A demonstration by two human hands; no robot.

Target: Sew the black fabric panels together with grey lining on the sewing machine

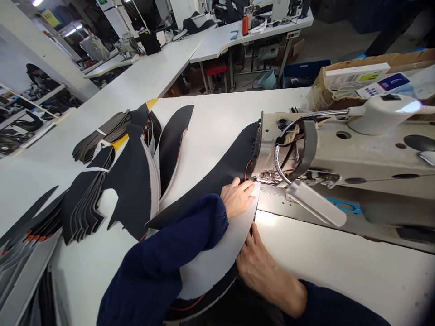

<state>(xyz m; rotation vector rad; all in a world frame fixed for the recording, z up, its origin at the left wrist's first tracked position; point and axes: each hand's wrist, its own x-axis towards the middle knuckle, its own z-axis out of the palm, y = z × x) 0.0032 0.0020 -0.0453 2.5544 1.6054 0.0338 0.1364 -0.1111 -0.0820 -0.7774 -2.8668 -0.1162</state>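
My left hand (238, 197) lies on the grey fabric panel (217, 253), its fingers stretched towards the needle area of the sewing machine (272, 174). At the panel's right edge, my right hand (260, 262) has its fingers pinched on the fabric, with some fingertips hidden beneath it. A long black fabric panel (217, 165) runs from under the machine head, beside and partly under the grey one. Orange thread shows near the presser foot, which is mostly hidden. The machine's lamp lights the spot by my left fingertips.
Stacks of cut black pieces (83, 199) and grey pieces (105, 131) lie on the white table to the left. Curved sewn panels (173, 145) stand nearer the machine. Blue thread snips (345, 206) lie under the machine arm. A cardboard box (317, 88) stands behind it.
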